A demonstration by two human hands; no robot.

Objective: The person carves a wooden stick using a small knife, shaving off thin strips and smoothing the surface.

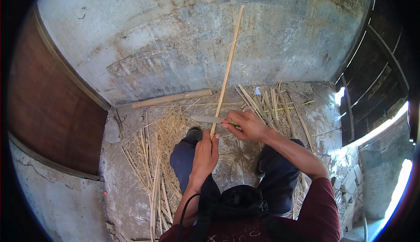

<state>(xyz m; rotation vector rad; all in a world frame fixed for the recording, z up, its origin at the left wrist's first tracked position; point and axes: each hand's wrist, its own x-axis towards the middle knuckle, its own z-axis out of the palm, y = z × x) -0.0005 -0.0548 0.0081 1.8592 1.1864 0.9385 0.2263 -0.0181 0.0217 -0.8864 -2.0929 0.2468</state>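
Note:
A long, thin bamboo strip (229, 62) slants up and away from me, its far end in front of the wall. My left hand (204, 154) is closed around its near end, above my left knee. In my right hand (248, 125) is a knife (204, 119) with a green handle, the fingers wrapped round it. The blade points left and lies across the strip, just beyond my left hand. Whether its edge is cutting into the bamboo I cannot tell.
Fine shavings (168, 128) heap up left of my feet, with split bamboo strips (155, 189) beside them. More strips (280, 106) lie at the right. A bamboo pole (173, 98) rests along the stained wall (175, 45). A brown door panel (57, 97) stands at left, dark boards (376, 67) at right.

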